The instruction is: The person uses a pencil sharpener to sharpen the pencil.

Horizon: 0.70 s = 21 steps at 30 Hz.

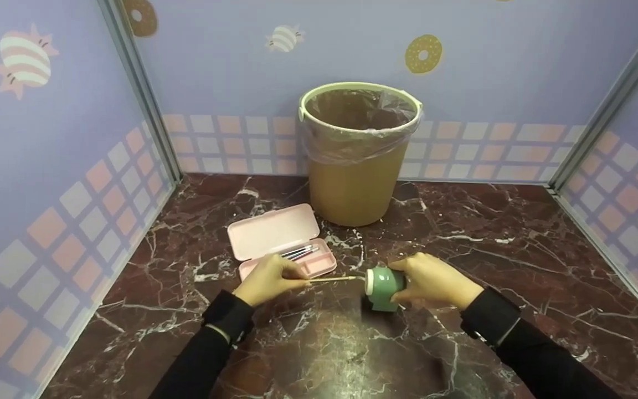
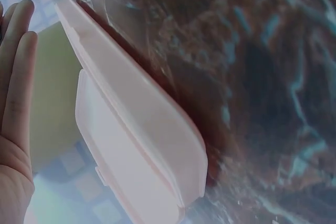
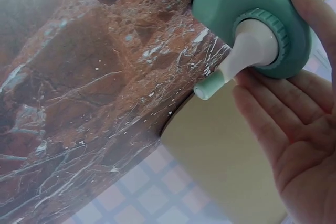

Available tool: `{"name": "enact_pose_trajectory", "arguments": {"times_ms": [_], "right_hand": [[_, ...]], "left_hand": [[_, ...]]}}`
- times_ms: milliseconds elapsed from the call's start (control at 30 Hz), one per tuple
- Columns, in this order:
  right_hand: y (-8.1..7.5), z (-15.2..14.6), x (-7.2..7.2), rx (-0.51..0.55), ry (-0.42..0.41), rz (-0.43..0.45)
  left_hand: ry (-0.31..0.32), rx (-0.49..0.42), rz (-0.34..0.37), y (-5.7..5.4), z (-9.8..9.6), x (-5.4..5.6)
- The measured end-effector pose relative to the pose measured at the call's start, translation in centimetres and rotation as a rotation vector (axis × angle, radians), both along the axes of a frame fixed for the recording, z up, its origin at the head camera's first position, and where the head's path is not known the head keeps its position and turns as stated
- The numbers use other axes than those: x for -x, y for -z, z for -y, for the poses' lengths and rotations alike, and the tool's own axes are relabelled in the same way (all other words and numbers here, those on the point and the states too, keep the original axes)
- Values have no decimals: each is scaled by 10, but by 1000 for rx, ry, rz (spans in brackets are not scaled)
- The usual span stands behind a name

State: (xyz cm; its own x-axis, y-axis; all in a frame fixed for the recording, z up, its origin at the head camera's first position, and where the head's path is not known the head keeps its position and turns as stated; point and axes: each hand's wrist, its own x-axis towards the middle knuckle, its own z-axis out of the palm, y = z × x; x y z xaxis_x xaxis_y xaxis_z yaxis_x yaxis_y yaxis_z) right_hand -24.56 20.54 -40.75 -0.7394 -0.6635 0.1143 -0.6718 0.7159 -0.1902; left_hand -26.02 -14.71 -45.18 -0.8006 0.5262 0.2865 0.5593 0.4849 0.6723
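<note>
My left hand (image 1: 268, 279) pinches a thin, yellowish pencil (image 1: 334, 279) between thumb and fingertips. The pencil lies level, its far end right at the pale front of a green pencil sharpener (image 1: 384, 284). Around the sharpener's sides curl the thumb and fingers of my right hand (image 1: 435, 280), gripping it just over the table. A white crank (image 3: 252, 45) with a green knob sticks out of its back in the right wrist view. Beyond the left hand lies an open pink pencil case (image 1: 274, 235), several pencils (image 1: 301, 252) inside it.
Behind the case stands a tall yellowish-brown trash bin (image 1: 352, 191) with a clear plastic liner. Small pale crumbs dot the dark marbled table (image 1: 463, 221) near its foot. Patterned walls (image 1: 230, 66) enclose the back and both sides.
</note>
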Motion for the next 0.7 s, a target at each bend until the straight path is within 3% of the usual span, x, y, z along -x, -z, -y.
{"name": "enact_pose_trajectory", "arguments": {"times_ms": [400,567,700], "right_hand": [[1,-1,-2,15,17,28],[1,0,-2,16,18,23],[2,-1,-2,21,12,31]], "left_hand": [[19,-89,81,3,-11,1],[-8,-146,116,2,-19,0],[-37,-181,102,1,-29,-2]]}}
